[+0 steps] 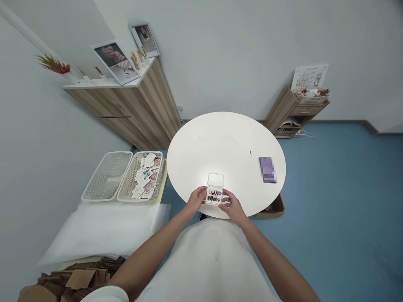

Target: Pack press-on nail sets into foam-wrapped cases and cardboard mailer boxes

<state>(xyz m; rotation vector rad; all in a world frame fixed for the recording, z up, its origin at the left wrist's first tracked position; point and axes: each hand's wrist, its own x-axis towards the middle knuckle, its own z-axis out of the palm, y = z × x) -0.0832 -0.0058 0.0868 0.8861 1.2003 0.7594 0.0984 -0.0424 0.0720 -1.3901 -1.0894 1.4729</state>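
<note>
A small clear plastic case (pixel 215 180) stands at the near edge of the round white table (pixel 226 134), its lid raised and tilted back. Two rows of press-on nails (pixel 215 193) in dark and pale colours lie inside it. My left hand (pixel 197 199) grips the case's left side, fingers bent around it. On the opposite side, my right hand (pixel 232 206) holds the right edge between thumb and fingers. The undersides of the case and some fingertips are hidden.
A purple box-like item (pixel 267 170), partly pixelated, lies on the table's right. To the left, one white basket (pixel 141 197) holds nail cards, beside another basket (pixel 91 184) with clear plastic. A wooden cabinet (pixel 160 105) stands behind left, a small shelf unit (pixel 278 109) behind right.
</note>
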